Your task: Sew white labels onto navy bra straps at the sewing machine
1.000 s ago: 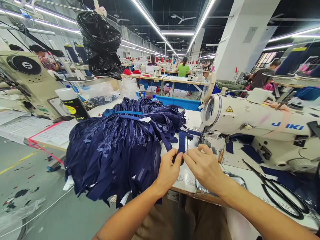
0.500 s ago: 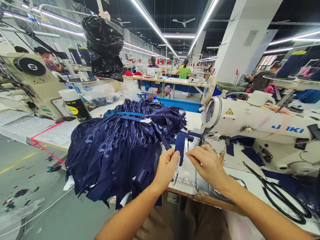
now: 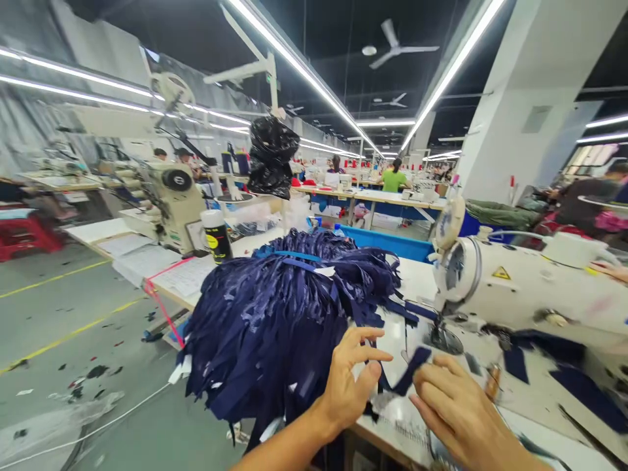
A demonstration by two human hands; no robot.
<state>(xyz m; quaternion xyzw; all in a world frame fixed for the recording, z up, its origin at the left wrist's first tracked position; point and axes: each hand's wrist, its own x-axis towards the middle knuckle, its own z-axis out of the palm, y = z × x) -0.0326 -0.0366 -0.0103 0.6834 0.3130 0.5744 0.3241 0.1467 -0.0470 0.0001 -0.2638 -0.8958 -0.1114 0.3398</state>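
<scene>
One navy strip (image 3: 411,369) slants up-right between both hands.

Long light strips (image 3: 294,62) and ceiling fans (image 3: 392,46) run overhead. A white pillar (image 3: 530,111) rises right. Grey floor (image 3: 63,327) carries yellow lines.

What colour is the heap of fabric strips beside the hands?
Navy blue; the strips show clearly in the head view.
</scene>
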